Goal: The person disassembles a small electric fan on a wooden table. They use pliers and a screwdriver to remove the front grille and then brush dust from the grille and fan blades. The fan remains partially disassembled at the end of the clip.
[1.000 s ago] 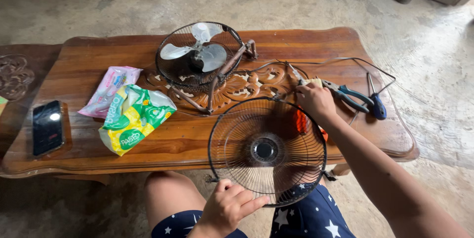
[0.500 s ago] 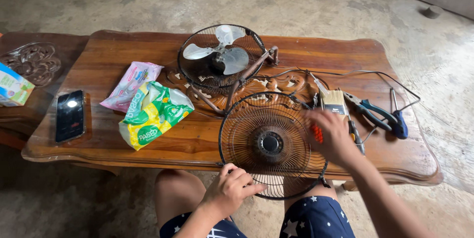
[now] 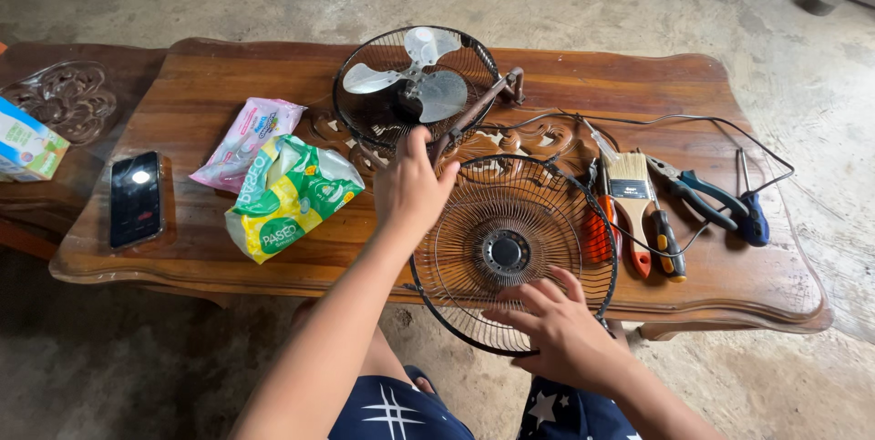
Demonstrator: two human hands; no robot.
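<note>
Since half a second ago, both hands have shifted: the right hand (image 3: 558,326) has left the tools and now lies flat with spread fingers on the near rim of the loose fan grille (image 3: 513,253), grasping nothing. That grille overhangs the near edge of the wooden table (image 3: 200,262). Farther out, the left hand (image 3: 410,186), fingers loosely extended and empty, reaches over the grille's far left rim toward the fan (image 3: 416,89). Screwdrivers (image 3: 597,226), paintbrush (image 3: 629,186) and pliers (image 3: 697,196) lie right of the grille.

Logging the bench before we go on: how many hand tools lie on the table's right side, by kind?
Screwdrivers: 3, red-handled, orange-and-black, blue-handled
Flat wooden-handled paintbrush: 1
Blue-handled pliers: 1
Total: 5
</note>
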